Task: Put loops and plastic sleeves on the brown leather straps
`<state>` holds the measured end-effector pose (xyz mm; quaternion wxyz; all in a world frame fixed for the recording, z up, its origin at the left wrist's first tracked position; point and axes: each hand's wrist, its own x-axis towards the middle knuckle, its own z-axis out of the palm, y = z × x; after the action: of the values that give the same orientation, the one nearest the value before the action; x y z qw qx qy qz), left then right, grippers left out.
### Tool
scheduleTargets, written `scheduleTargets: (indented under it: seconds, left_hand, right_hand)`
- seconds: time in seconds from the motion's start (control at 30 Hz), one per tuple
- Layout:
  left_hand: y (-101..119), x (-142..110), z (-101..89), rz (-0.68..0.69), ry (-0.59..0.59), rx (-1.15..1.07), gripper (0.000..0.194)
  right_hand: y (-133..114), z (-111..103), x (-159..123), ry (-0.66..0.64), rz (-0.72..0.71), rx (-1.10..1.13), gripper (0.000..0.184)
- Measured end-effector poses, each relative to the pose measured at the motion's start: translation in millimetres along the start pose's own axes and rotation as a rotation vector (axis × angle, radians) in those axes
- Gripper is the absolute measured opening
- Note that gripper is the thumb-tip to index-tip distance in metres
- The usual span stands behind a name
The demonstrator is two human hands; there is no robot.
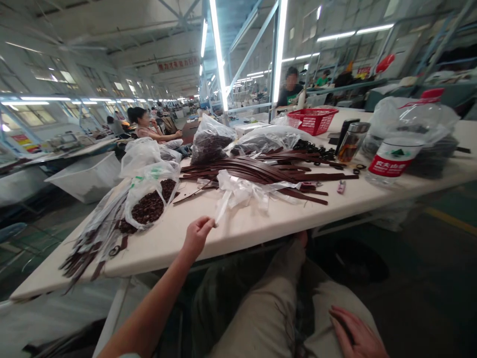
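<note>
Hands are well apart: the left hand (197,237) pinches a crumpled plastic bag (238,191) near the table (238,223) edge, the right hand (354,332) lies open on the thigh (328,293), and leather straps (261,172) sit spread behind the bag, seemingly for easy reach.

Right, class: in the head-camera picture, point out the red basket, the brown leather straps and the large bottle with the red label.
Red plastic basket (313,121): head view, on its front wall.
Brown leather straps (257,171): head view, on the middle of the pile.
Large plastic bottle (387,164): head view, on its red label.
</note>
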<state>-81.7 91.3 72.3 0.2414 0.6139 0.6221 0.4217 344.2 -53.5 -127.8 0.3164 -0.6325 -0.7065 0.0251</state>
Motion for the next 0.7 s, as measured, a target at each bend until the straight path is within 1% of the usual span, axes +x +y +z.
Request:
scheduleTargets:
  seconds: [0.07, 0.13, 0.17, 0.23, 0.3, 0.4, 0.43, 0.47, 0.5, 0.57, 0.63, 0.7]
  left_hand:
    - [-3, -40, 13.3, -0.134, -0.002, -0.392, 0.031]
    - [-5, -81, 27.6, -0.274, 0.003, -0.677, 0.028]
    - [-4, -101, 33.9, -0.334, -0.001, -0.776, 0.028]
    - [-2, -134, 43.9, -0.437, -0.03, -0.896, 0.027]
    - [1, -157, 50.5, -0.529, -0.071, -0.948, 0.028]
    - [1, -172, 56.5, -0.631, -0.102, -1.0, 0.029]
    - [0, -174, 58.0, -0.642, -0.111, -1.012, 0.029]
    - [-1, -174, 59.4, -0.646, -0.122, -1.021, 0.029]
    - [-2, -174, 60.7, -0.647, -0.134, -1.026, 0.029]
    - [-3, -173, 63.0, -0.649, -0.156, -1.032, 0.029]
    - [-3, -174, 64.7, -0.65, -0.172, -1.044, 0.028]
    - [-3, -173, 65.6, -0.646, -0.193, -1.052, 0.027]
  right_hand:
    - [-12, -3, 4, 0.0, 0.038, 0.009, 0.036]
    - [-26, -7, 8, -0.053, 0.089, 0.048, 0.036]
    - [-36, -8, 11, -0.096, 0.126, 0.086, 0.036]
    - [-60, -12, 18, -0.214, 0.214, 0.214, 0.035]
    - [-92, -14, 28, -0.36, 0.283, 0.419, 0.035]
    - [-147, -17, 50, -0.591, 0.375, 0.8, 0.044]
    - [-165, -17, 59, -0.649, 0.402, 0.912, 0.048]
    - [-182, -17, 69, -0.678, 0.413, 0.999, 0.051]
    - [-197, -16, 79, -0.695, 0.407, 1.058, 0.053]
    - [-220, -10, 100, -0.69, 0.397, 1.108, 0.057]
    - [-234, -1, 118, -0.671, 0.396, 1.109, 0.058]
    - [-241, 9, 132, -0.649, 0.391, 1.083, 0.053]
